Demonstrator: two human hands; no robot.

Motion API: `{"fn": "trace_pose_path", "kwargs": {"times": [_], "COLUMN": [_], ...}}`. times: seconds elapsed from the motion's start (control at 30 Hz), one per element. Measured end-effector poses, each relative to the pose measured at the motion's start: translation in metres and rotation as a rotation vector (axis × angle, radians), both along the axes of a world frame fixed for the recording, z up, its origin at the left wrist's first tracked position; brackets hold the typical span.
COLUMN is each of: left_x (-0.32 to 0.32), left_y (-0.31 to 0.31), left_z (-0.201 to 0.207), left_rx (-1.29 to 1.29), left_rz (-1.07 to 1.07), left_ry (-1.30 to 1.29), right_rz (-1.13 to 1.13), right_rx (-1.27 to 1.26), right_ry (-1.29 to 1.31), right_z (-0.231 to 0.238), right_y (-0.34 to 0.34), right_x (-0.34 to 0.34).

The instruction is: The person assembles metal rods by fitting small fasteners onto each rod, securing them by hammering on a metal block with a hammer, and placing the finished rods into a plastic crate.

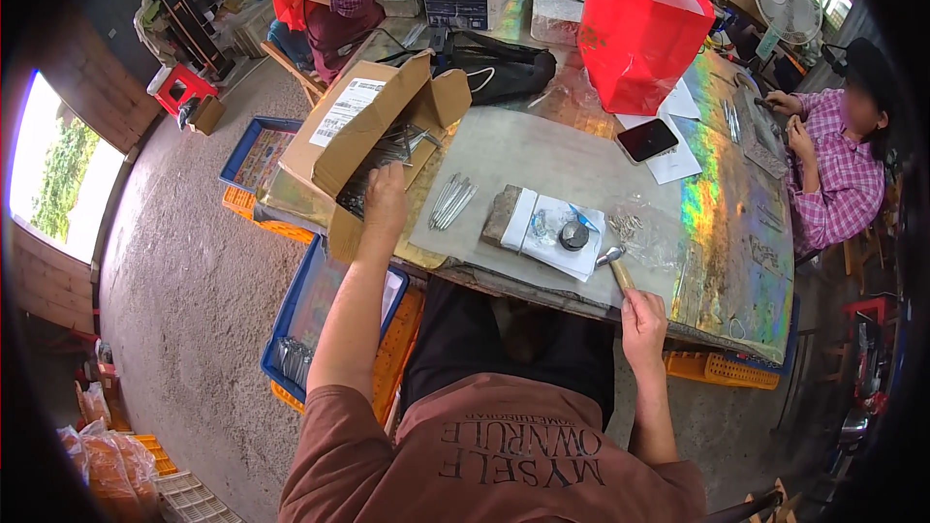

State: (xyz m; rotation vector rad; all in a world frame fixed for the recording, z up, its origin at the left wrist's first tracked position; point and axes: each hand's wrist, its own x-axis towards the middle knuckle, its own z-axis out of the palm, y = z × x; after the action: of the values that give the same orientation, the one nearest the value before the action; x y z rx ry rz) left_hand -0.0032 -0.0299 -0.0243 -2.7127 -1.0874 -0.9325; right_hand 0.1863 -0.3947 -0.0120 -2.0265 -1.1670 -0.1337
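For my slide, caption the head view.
Left hand at an open cardboard box; right hand holding a wooden-handled hammer.

We note matt cardboard box (363,129) below our left hand (386,196), bright metal rods (452,201) just right of it, smooth plastic-looking mat (533,150) between our hands, rough stone-like block (500,217) there too, wood-handled hammer (621,274) in our right hand (643,327), shiny metal head, glossy plastic bag (639,34) beyond.

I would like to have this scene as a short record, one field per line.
left hand: at the mouth of the open cardboard box
right hand: gripping the hammer by its handle
between box and block: thin metal rods
beyond: phone, red bag
right side: co-worker in a checked shirt
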Motion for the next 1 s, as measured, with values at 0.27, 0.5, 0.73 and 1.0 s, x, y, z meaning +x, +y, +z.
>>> {"fn": "trace_pose_path", "kwargs": {"times": [0.27, 0.5, 0.73, 1.0], "left_x": [-0.001, -0.014, -0.01, 0.011], "left_y": [-0.043, -0.113, -0.165, -0.199], "left_z": [0.043, 0.068, 0.058, 0.049], "left_rx": [0.078, -0.42, -0.951, -1.401], "left_rz": [-0.103, -0.247, -0.525, -0.678], "left_ry": [-0.237, -0.669, -0.744, -0.826], "right_rz": [-0.015, 0.029, 0.162, 0.253], "right_rx": [0.035, 0.073, 0.233, 0.126], "right_ry": [0.004, -0.009, 0.539, 0.716], "right_z": [0.003, 0.017, 0.027, 0.033], "right_y": [-0.001, 0.009, 0.04, 0.032], "right_x": [-0.001, -0.008, -0.028, -0.028]}}
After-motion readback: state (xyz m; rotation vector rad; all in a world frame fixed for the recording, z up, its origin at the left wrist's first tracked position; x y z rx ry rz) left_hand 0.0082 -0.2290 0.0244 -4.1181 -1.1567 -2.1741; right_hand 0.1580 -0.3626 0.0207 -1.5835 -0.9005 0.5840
